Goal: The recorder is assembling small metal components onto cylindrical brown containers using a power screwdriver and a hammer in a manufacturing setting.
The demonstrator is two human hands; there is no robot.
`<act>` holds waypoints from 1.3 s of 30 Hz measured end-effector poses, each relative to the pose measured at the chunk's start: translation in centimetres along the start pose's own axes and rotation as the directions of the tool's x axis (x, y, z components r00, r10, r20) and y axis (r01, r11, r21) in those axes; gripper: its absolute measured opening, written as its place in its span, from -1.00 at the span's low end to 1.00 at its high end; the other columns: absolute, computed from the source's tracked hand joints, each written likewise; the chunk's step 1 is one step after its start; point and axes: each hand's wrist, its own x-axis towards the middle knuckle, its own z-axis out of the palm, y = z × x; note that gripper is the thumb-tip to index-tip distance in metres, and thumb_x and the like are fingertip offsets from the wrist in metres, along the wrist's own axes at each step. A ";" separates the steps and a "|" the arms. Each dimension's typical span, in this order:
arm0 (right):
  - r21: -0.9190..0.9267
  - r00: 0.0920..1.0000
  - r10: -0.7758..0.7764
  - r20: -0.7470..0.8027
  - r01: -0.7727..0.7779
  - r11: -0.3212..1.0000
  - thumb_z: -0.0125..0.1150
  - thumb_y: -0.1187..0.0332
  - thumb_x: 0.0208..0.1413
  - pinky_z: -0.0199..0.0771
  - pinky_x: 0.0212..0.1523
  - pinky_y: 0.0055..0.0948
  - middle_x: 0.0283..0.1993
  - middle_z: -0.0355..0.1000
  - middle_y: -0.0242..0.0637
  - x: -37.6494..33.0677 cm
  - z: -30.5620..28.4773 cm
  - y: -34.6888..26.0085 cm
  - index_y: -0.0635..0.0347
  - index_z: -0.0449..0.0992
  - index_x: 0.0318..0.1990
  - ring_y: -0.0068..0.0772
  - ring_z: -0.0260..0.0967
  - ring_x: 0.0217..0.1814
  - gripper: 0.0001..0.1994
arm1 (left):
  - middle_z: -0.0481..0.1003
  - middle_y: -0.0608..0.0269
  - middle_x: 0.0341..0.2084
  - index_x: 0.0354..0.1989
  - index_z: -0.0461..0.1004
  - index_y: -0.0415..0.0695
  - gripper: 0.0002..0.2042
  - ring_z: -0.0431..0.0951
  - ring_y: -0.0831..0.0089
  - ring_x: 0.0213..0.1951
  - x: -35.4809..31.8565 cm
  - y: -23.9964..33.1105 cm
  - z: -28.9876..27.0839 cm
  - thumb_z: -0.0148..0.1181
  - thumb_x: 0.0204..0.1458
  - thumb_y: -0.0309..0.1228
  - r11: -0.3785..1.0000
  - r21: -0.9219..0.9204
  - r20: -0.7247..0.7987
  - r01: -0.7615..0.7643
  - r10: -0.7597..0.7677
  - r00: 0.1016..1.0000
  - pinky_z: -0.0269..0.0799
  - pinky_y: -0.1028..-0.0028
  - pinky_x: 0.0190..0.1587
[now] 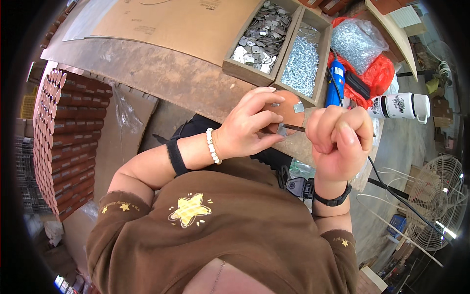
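Observation:
Over the near edge of the bench, my left hand (252,119) is closed around a round orange-brown piece (293,116). Small metal plates (298,107) sit on its face. My right hand (341,139) is a fist around a screwdriver (294,128), of which only the thin dark shaft shows; the handle is hidden in the fingers. The shaft's tip meets a metal plate under my left fingertips, and whether a screw is there is too small to tell. Just beyond my right fist lies a blue cylindrical tool (336,81) with a black cord.
Beyond my hands stand a wooden box of metal plates (262,36) and another of screws (301,63). A clear bag of screws (357,44) lies on red plastic beside a white bottle (399,106). Stacked red-brown pieces (78,142) rise at left; a fan (435,196) stands right.

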 end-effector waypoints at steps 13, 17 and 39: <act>0.112 0.946 0.178 0.272 -0.215 0.970 -0.04 0.43 -0.12 -0.09 -0.72 -0.62 -0.77 0.07 -0.42 1.8 -1.1 -0.6 0.18 0.12 -0.65 -0.66 -0.06 -0.75 -0.81 | 0.31 0.01 -0.16 -0.44 0.40 -0.22 -0.67 0.27 0.02 -0.04 0.0 0.3 0.0 0.36 -0.45 -0.46 1.000 -0.001 -0.014 0.010 -0.010 1.000 0.24 0.23 -0.06; 0.181 0.973 0.162 0.165 -0.191 0.965 -0.07 0.36 -0.03 -0.02 -0.67 -0.64 -0.74 0.11 -0.39 2.2 -1.0 0.2 0.17 0.09 -0.64 -0.64 -0.05 -0.72 -0.77 | 0.31 0.02 -0.16 -0.45 0.39 -0.21 -0.68 0.27 0.02 -0.04 -0.2 0.2 0.2 0.36 -0.46 -0.47 1.000 0.008 -0.032 0.002 -0.002 0.999 0.25 0.22 -0.06; 0.224 0.982 0.055 0.182 -0.096 0.970 0.13 0.48 -0.19 -0.01 -0.69 -0.57 -0.69 0.10 -0.40 -0.1 -0.2 0.0 0.19 0.10 -0.51 -0.57 0.01 -0.71 -0.75 | 0.32 0.01 -0.18 -0.48 0.39 -0.22 -0.69 0.28 0.01 -0.04 -0.2 0.2 0.4 0.36 -0.47 -0.49 1.000 0.010 -0.053 -0.010 0.011 0.999 0.26 0.24 -0.06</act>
